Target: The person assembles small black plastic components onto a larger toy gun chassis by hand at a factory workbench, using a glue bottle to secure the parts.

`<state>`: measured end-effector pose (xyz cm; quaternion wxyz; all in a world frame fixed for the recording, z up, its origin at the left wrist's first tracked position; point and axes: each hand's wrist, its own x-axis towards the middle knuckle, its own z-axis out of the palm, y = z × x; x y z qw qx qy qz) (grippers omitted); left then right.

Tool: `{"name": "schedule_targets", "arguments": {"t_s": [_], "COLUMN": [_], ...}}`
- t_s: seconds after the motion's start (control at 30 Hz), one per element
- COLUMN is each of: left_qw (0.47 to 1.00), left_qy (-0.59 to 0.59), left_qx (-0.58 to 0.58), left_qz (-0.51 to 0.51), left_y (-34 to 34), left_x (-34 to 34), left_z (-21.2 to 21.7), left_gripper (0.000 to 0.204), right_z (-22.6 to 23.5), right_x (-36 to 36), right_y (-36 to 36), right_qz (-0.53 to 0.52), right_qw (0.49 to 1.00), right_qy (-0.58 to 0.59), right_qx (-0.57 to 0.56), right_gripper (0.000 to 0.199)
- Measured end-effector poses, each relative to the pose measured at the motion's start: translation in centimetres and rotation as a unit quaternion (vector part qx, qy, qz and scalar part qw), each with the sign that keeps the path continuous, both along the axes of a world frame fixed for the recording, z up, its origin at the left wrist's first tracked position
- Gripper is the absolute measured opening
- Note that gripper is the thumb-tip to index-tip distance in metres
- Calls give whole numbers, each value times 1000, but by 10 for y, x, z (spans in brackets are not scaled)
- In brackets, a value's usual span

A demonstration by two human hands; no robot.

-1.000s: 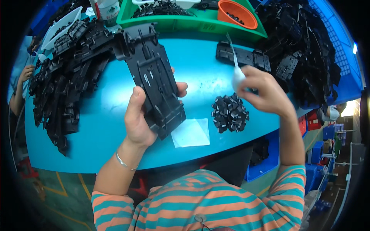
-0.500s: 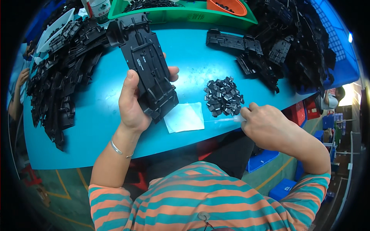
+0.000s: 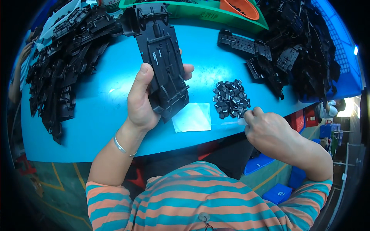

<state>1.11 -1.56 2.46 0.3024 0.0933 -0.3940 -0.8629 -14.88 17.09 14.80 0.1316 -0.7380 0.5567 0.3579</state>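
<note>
My left hand (image 3: 142,102) is wrapped round a long black plastic car chassis (image 3: 163,63), holding it tilted above the table with its ribbed face showing. My right hand (image 3: 269,129) is closed at the table's front edge, just below a heap of small black plastic pieces (image 3: 231,98). From its fingertips a small translucent thing with a thin tip (image 3: 241,121), perhaps a glue dropper, points left; most of it is hidden by the hand. A folded white sheet (image 3: 192,118) lies on the table between the chassis and that tip.
Similar black chassis parts are piled at the left (image 3: 69,73) and the right (image 3: 296,50) of the blue table (image 3: 96,134). At the back stands a green tray (image 3: 208,17) with an orange bowl (image 3: 241,9) in it. A blue crate (image 3: 348,77) stands far right.
The whole scene has shifted slightly rightward in the picture as the view moved. The chassis remains in my left hand, and my right hand stays beside the small pieces.
</note>
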Motion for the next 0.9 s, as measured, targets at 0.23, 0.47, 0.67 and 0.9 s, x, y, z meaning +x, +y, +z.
{"name": "schedule_targets", "arguments": {"t_s": [0.23, 0.47, 0.67, 0.9], "left_qw": [1000, 1000, 1000, 1000], "left_qy": [1, -3, -12, 1], "left_qx": [-3, -13, -13, -8], "left_qz": [1, 3, 6, -6], "left_y": [1, 1, 2, 3], "left_x": [0, -1, -1, -1], "left_z": [-1, -1, -1, -2], "left_gripper": [75, 76, 76, 71], "right_z": [4, 5, 4, 6], "right_x": [4, 8, 7, 10], "right_y": [-3, -5, -4, -4], "right_qz": [9, 21, 35, 47], "right_qw": [1000, 999, 998, 997], "right_qy": [24, 36, 42, 55], "right_qx": [11, 15, 7, 12], "right_gripper": [14, 14, 14, 13]}}
